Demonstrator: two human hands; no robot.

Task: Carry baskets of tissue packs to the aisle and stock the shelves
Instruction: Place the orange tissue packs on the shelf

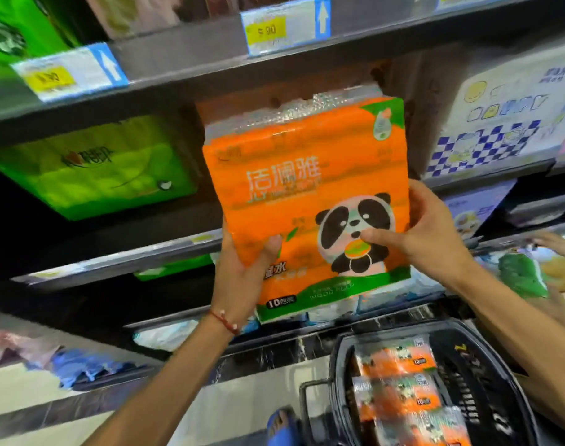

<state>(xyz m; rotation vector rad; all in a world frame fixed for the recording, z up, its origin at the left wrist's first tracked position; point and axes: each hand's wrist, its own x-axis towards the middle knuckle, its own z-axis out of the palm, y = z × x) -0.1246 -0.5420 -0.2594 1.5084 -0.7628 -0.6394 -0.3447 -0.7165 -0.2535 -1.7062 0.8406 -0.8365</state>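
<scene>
An orange tissue pack (pixel 294 175) with a panda print is raised in front of the middle shelf (pixel 120 259), its top edge level with the gap under the upper shelf. My left hand (pixel 242 272) grips its lower left corner, thumb on the front. My right hand (pixel 432 233) holds its right edge, thumb pressed on the panda. Below right, a black basket (pixel 487 375) stands on the floor with several more orange packs (pixel 397 378) inside.
Green tissue packs (pixel 97 165) sit left of the gap, a white and blue checkered pack (pixel 500 123) on the right. Price tags (pixel 284 27) line the upper shelf edge. Another person's hand (pixel 554 243) reaches in at the far right. My blue sandal (pixel 281 426) is by the basket.
</scene>
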